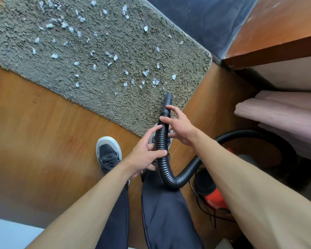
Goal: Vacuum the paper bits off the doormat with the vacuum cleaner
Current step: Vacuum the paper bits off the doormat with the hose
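A shaggy grey-green doormat (101,56) lies on the wooden floor, strewn with several white paper bits (145,73). A black ribbed vacuum hose (162,142) rises in front of me, its smooth nozzle (167,100) pointing at the mat's near edge. My left hand (144,157) grips the ribbed part, thumb laid across it. My right hand (180,126) holds the hose higher up near the nozzle collar, fingers curled around it. The hose curves back to the red and black vacuum cleaner (214,193) on the floor at my right.
My black shoe (109,153) stands on the wooden floor just before the mat. A wooden furniture edge (276,51) and pink bedding (284,114) fill the right side. A dark wall (205,20) borders the mat's far side. Thin black cords (205,209) trail beside the vacuum.
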`<state>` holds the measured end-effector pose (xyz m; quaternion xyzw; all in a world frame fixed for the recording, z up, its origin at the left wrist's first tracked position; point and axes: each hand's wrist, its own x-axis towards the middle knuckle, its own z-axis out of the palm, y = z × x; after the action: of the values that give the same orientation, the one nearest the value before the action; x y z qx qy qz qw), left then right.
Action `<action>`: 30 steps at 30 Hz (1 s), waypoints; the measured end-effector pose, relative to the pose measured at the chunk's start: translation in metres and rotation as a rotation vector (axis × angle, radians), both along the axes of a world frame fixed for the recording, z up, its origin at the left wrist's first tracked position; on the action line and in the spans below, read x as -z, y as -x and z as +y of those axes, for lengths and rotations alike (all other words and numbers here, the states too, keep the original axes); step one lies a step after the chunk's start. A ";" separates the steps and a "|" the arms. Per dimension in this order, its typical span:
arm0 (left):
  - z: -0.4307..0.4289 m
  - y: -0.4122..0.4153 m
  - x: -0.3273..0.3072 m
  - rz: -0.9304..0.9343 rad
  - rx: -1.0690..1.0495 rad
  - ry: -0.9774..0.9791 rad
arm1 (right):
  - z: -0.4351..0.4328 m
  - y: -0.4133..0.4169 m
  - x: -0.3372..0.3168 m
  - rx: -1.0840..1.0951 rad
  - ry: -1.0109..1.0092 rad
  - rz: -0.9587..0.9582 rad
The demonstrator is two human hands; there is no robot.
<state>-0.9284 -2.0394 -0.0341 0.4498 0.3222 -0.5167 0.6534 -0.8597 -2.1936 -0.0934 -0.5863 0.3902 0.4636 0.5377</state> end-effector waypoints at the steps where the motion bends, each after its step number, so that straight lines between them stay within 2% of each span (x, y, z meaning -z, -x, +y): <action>1: -0.003 -0.001 0.000 0.005 0.010 0.004 | -0.003 0.003 0.000 0.008 0.013 0.001; 9: 0.003 -0.004 0.000 -0.022 -0.034 -0.025 | 0.017 0.004 0.002 0.076 0.085 -0.130; 18: 0.027 0.002 0.002 -0.008 -0.223 -0.103 | 0.070 -0.019 0.008 -0.170 0.022 -0.221; 23: 0.024 0.005 0.001 0.006 -0.218 -0.119 | 0.068 -0.017 0.009 -0.194 0.021 -0.209; 30: 0.002 -0.004 0.001 0.014 -0.101 -0.065 | 0.031 -0.010 0.007 -0.054 0.044 -0.143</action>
<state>-0.9248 -2.0376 -0.0348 0.4505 0.3656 -0.4755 0.6613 -0.8495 -2.1627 -0.1000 -0.6398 0.3447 0.4263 0.5385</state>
